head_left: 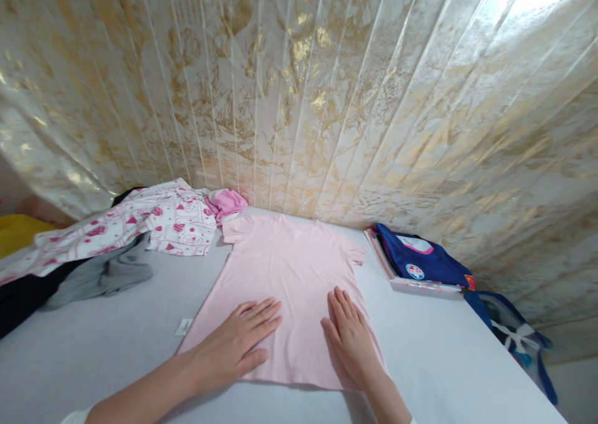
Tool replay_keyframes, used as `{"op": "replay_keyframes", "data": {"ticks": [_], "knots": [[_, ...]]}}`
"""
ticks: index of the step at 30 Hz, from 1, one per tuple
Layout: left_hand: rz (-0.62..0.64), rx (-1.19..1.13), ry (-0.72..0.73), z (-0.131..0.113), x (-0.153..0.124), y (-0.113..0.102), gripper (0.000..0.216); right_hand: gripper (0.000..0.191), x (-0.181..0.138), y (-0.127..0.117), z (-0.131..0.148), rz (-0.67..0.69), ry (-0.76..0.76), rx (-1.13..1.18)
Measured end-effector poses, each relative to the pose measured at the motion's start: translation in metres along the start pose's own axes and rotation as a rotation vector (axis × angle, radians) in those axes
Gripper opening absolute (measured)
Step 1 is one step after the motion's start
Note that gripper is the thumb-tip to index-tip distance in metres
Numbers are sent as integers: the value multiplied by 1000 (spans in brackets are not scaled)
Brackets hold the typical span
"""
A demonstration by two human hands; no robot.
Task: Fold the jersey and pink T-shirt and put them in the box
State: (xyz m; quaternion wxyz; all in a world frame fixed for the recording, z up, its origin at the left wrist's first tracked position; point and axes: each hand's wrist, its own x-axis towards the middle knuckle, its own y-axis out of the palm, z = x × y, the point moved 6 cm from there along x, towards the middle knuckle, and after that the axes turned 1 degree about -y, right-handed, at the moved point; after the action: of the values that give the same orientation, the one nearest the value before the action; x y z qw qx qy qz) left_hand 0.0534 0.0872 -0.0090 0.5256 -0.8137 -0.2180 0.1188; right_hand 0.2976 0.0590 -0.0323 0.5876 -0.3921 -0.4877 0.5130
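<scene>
A pale pink short-sleeved T-shirt point(294, 274) lies spread out in front of me, its neck toward the wall and its hem nearest me. My left hand point(240, 340) rests flat on the shirt's lower left part, fingers stretched and slightly apart. On the lower right part lies my right hand point(348, 330), palm down with the fingers extended. Neither hand grips the cloth. A small white label point(184, 327) sticks out from the shirt's left edge.
Loose clothes lie at the left: a white garment with pink prints point(172, 218), a grey one point(112, 271) and a pink bundle point(227, 203). A folded stack with a dark blue garment point(420, 256) on top sits at the right. A blue-trimmed bag point(514, 330) stands beyond the white surface's edge.
</scene>
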Motion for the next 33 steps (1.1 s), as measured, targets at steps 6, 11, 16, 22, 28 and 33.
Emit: {"op": "replay_keyframes", "data": {"ticks": [6,11,16,22,28,33], "knots": [[-73,-85,92,-55,29,-3,41,23,-14,-25,23,24,-161,335],[-148,48,125,-78,62,16,11,17,-30,-48,27,89,-222,448],[-247,-47,58,-65,70,15,9,18,-53,-49,18,168,-297,375],[-288,110,274,-78,62,18,13,24,-64,-44,-10,-154,-243,208],[-207,115,285,-76,57,27,10,22,-79,-37,-33,-88,-293,133],[-151,47,293,-69,49,27,13,23,-90,-41,-49,-68,-210,227]]}}
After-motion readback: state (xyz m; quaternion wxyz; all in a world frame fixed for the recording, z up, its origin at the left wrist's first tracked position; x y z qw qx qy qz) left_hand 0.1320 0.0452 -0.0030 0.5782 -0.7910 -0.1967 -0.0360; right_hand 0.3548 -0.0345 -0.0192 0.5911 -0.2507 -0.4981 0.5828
